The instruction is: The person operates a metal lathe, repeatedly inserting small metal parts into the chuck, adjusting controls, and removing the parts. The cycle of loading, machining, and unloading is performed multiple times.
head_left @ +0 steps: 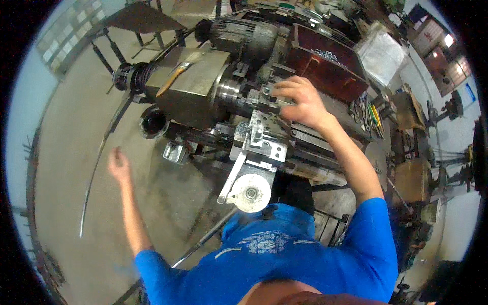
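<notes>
My right hand (303,103) hovers at the tool post (266,91) of a metal lathe, fingers stretched and thumb apart; whether the fingertips touch it I cannot tell. Left of that, the round bright chuck (229,92) sits on the headstock (203,76). Below my right hand lies the cross slide (269,147), with a pale round handwheel (251,192) near my waist. Well away from the machine, my left hand (119,165) hangs over the floor with fingers loosely curved and apart, holding nothing visible. A long thin bar (94,175) slants down beside it.
On the headstock rests a wooden-handled brush (174,81). Behind stands a finned motor (244,36). A dark red box (325,76) with small metal parts sits at the back right. Hand tools (373,118) lie farther right. A dark stand (142,19) is at the far left.
</notes>
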Motion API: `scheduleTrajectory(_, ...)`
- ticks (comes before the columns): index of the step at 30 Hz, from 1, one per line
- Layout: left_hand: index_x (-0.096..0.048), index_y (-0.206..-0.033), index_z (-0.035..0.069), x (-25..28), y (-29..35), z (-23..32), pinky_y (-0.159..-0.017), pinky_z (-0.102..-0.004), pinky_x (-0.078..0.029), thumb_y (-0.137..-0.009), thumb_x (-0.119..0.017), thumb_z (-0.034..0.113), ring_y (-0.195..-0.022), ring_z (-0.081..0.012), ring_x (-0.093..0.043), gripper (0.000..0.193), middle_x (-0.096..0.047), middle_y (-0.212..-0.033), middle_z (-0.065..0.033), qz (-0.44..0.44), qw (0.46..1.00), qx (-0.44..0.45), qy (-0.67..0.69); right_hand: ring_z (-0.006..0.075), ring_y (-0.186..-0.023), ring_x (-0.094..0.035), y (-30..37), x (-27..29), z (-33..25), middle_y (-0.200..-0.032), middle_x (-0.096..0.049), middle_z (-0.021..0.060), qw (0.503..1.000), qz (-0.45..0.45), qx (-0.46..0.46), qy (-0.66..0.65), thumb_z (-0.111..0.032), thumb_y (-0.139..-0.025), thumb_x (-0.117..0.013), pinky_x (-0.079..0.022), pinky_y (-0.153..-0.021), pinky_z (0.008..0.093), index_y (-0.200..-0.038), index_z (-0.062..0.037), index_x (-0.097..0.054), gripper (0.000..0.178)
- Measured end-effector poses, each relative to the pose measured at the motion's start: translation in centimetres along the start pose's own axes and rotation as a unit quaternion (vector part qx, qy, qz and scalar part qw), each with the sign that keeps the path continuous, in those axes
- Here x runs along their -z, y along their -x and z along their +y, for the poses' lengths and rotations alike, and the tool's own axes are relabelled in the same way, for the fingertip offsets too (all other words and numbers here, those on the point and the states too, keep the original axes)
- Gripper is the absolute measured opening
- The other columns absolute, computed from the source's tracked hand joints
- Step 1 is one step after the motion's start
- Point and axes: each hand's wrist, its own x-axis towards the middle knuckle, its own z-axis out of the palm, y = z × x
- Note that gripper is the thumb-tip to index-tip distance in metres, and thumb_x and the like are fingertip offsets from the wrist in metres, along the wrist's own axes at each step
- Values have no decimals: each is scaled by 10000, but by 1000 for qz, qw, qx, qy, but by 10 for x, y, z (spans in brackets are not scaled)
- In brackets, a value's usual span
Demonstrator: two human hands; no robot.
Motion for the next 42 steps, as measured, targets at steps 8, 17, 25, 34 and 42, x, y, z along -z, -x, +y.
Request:
scheduleTrajectory(8,-579,-1021,73,-134,87,-36,-654,-432,-480,-729,-617,234,-813,-329,-605,335,-620,-899,-193,-481,849,-3,-220,318,-895,-539,191,84,17,-982,-606,135,964,-31,-255,66,-98,-522,-570,-425,-809,375,-872,-19,-631,364)
scheduleTrajectory(17,-553,-1083,61,-103,72,6,-704,-422,-484,-751,-568,187,-835,-310,-611,355,-628,-893,-166,-468,842,-7,-268,291,-886,-607,412,137,70,-935,-623,194,757,13,-641,124,-69,-586,-558,-465,-772,338,-983,-28,-630,405)
scheduleTrajectory(25,-527,-1149,15,-2,126,67,-741,-313,-471,-773,-605,170,-838,-200,-619,414,-638,-907,-153,-751,646,107,-87,342,-1014,-532,633,150,131,-1077,-574,177,643,-151,-691,295,-166,-748,-529,-428,-857,396,-1212,-110,-487,469)
scheduleTrajectory(34,-541,-1142,15,74,129,194,-787,-296,-444,-828,-595,300,-868,-161,-586,428,-640,-933,-113,-714,640,204,199,343,-897,-587,574,127,69,-956,-618,176,576,-139,-759,270,-211,-656,-562,-465,-802,404,-1016,-52,-589,395)
scheduleTrajectory(42,-591,-1075,44,61,160,223,-745,-293,-462,-805,-593,200,-812,-156,-608,311,-658,-872,-77,-753,638,123,108,384,-859,-584,558,84,-19,-933,-619,193,566,-48,-785,249,-238,-611,-545,-461,-763,425,-1038,-77,-592,459)
